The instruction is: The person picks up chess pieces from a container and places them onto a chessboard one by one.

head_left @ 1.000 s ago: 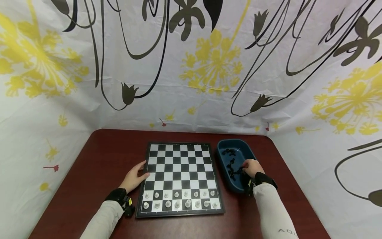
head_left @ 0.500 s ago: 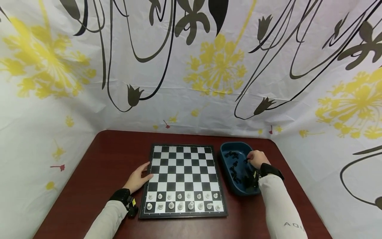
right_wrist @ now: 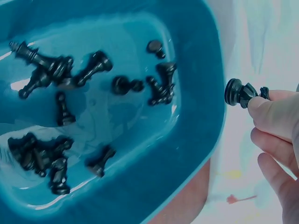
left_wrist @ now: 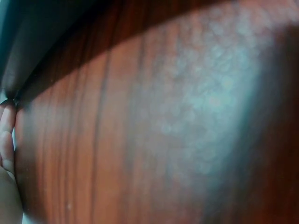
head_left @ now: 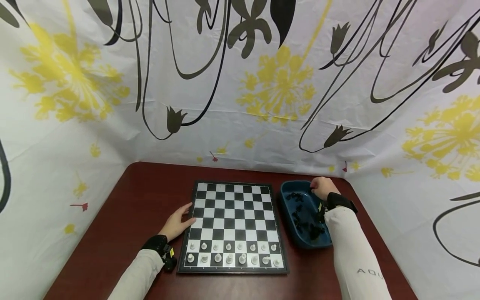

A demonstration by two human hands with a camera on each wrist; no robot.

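Note:
A black chess piece (right_wrist: pixel 240 93) is pinched between the thumb and fingers of my right hand (head_left: pixel 323 188), base outward, over the far right rim of the blue tub (head_left: pixel 325 245). In the right wrist view, several more black chess pieces (right_wrist: pixel 96 67) lie jumbled on the tub's floor. My left hand (head_left: pixel 176 223) rests at the left edge of the chessboard (head_left: pixel 234 212), thumb and fingertips touching its frame. White chess pieces (head_left: pixel 229 259) stand in two rows along the board's near side. In the left wrist view, only a few fingers (left_wrist: pixel 7 121) show beside the dark board edge.
Board and tub stand side by side on a dark red wooden table (head_left: pixel 157 187), the tub on the right. A white sheet (head_left: pixel 210 137) with flower prints hangs behind the table and along both sides.
My right hand has risen from among the black pieces and moved to the tub's far right rim, carrying one piece. The left hand stays at the board's edge; the head view has shifted slightly.

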